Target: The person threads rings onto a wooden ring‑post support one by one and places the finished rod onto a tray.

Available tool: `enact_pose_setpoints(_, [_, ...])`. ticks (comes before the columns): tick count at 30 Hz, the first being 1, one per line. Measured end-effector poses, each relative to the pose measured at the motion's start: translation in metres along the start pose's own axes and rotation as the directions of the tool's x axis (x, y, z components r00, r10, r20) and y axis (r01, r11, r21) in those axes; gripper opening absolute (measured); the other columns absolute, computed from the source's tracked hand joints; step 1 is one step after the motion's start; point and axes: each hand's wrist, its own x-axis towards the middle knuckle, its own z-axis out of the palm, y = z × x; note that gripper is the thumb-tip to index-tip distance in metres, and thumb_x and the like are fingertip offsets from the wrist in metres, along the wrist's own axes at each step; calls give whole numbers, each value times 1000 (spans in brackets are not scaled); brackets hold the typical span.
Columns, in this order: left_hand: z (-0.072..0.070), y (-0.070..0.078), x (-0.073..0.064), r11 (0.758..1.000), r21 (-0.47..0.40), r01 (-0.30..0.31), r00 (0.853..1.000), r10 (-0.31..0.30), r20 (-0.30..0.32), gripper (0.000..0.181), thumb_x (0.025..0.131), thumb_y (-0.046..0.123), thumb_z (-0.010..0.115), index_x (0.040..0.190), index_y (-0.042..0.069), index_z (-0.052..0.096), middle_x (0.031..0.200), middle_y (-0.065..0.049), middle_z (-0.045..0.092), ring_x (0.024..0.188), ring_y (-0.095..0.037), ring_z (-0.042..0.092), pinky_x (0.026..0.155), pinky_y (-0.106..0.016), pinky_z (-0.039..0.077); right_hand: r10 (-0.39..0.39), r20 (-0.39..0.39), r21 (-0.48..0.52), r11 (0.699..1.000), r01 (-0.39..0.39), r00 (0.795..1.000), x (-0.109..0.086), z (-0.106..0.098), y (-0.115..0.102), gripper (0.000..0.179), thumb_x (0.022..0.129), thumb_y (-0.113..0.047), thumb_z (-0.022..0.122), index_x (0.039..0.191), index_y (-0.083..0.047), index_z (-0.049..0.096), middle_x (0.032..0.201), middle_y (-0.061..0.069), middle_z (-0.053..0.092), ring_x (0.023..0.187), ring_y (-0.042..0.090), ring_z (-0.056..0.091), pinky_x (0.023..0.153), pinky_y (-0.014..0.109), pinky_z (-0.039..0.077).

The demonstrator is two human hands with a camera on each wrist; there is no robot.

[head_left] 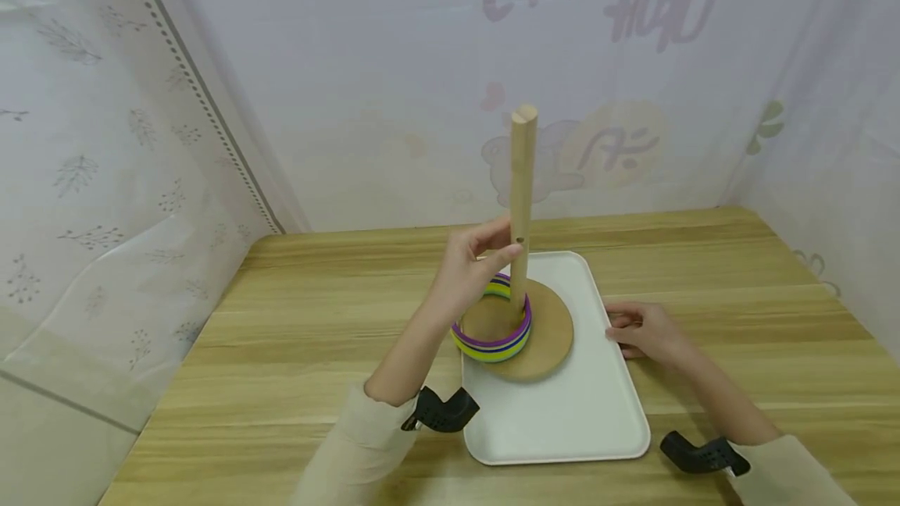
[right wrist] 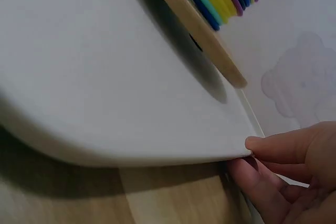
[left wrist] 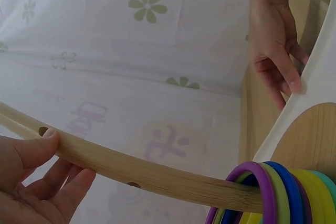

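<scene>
A wooden post (head_left: 521, 186) stands upright on a round wooden base (head_left: 554, 334). My left hand (head_left: 473, 260) pinches the post between thumb and fingers, partway up and below its top; the left wrist view shows holes in the wood near the thumb. Several stacked rings (head_left: 492, 350) in purple, blue, yellow and teal encircle the post's foot, shifted to the left side of the base. Beneath the base is a white tray (head_left: 562, 420). With thumb and fingers my right hand (right wrist: 294, 171) pinches the tray's right edge.
The wooden table (head_left: 337, 295) extends on both sides of the tray. A pale printed curtain (head_left: 380, 100) hangs behind the table, and another patterned sheet (head_left: 105, 178) hangs at the left. A black wrist device (head_left: 443, 410) sits by the left sleeve, another (head_left: 703, 455) by the right.
</scene>
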Motion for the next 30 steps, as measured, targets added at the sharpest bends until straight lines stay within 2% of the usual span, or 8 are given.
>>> enact_pose_setpoints(5, [1,-2,-1,1000,6,6,1000,-6,21,29,85,-4,60,115,-5,61,98,-21,65,93,-20,62,90,-30,46,-12,-2,-21,1000,12,1000,1,14,-6,50,86,-1,61,128,16,40,93,15,57,74,15,60,59,32,56])
enact_pose_setpoints(14, [2,-5,-3,999,30,20,999,-22,49,30,85,-2,61,116,-4,61,98,-16,67,93,-18,63,89,-28,46,-17,-36,-1,1000,17,999,2,28,-9,49,83,3,62,127,15,43,89,14,58,71,14,59,55,32,55])
enact_pose_setpoints(25, [-2,-10,-4,1000,20,-24,994,22,109,27,86,-1,62,112,-5,62,98,-16,66,93,-18,62,90,-31,46,-34,-40,20,999,35,999,1,30,-7,49,83,2,63,126,15,43,86,12,61,71,15,60,55,32,55])
enact_pose_setpoints(30, [-11,-16,-5,1000,16,16,994,-18,112,27,86,4,64,112,-2,63,100,-12,67,93,-16,62,88,-34,47,-52,10,50,997,52,999,3,22,-5,50,84,-1,62,127,16,41,88,11,60,72,14,61,59,33,56])
